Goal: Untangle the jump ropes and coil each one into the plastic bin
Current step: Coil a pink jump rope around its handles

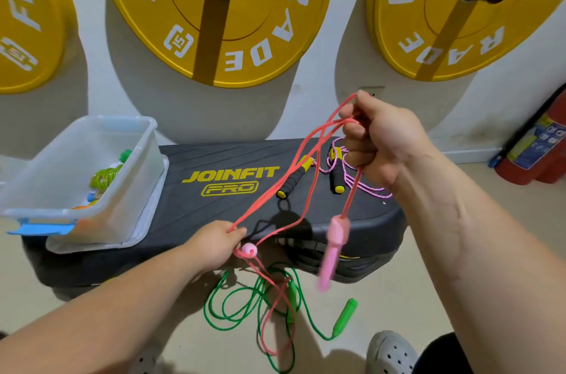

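Step (214, 199) reads "JOINFIT PRO"; yellow plates (260, 6) "RADE", "15"; pink rope (277, 180) runs diagonally over step, L hand (214, 243) pinching low end, R hand (379, 144) fist gripping high end; pink handle (333, 245) hangs vertical; bin (39, 211) on step's left end.

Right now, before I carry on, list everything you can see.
clear plastic bin: one, translucent, left end of platform
coiled green rope: one, green, inside bin
black step platform: one, black, by wall
pink braided rope with foam handles: one, pink, on platform
coral-pink jump rope: one, coral, between both hands
green jump rope: one, green, floor before platform
yellow weight plates: three, yellow, on wall
red fire extinguisher: one, red, far right
grey clog: one, grey, bottom right
left hand: one, pinching coral-pink rope
right hand: one, gripping it higher
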